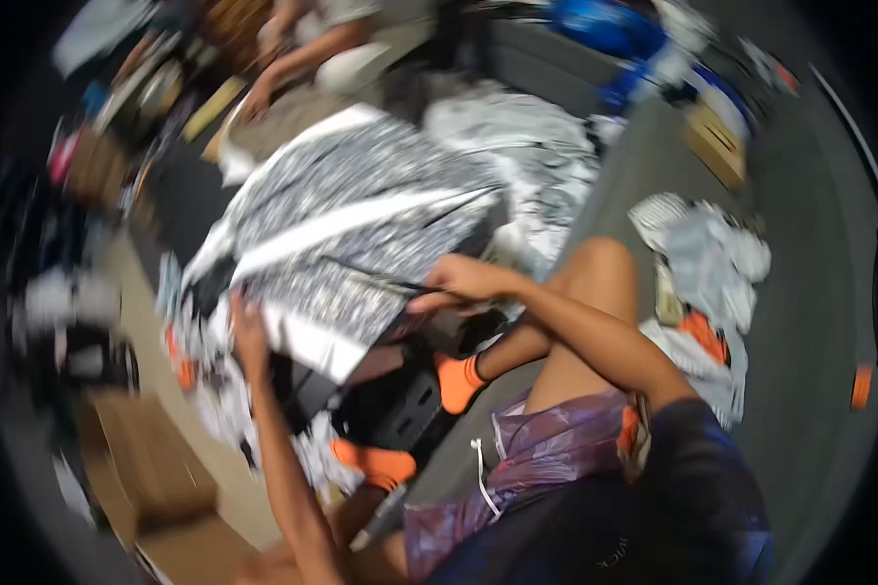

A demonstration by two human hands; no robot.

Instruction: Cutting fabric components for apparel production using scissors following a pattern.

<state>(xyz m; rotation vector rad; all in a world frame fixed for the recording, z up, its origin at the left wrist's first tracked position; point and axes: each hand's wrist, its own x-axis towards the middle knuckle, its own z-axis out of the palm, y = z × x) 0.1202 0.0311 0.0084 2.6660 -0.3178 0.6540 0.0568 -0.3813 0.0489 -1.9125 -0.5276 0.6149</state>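
A large sheet of grey-and-white speckled fabric (312, 210) with plain white bands is spread in front of me. My left hand (251, 336) is at its near left corner and appears to pinch the edge, though motion blurs the fingers. In my right hand (468, 281) is a pair of dark scissors (376, 277), fingers closed round the handles. The blades point left over the sheet, along a lower speckled part. Whether they are cutting into it is too blurred to tell. Below the sheet is a black crate-like box (405, 414), partly covered.
I sit on a grey couch (595, 210) with crumpled white cloth (517, 146) heaped beyond the sheet. More garments (707, 258) and a small cardboard box (715, 146) lie to the right. An open cardboard box (156, 468) stands lower left. Another person's arm (298, 63) shows at the far side.
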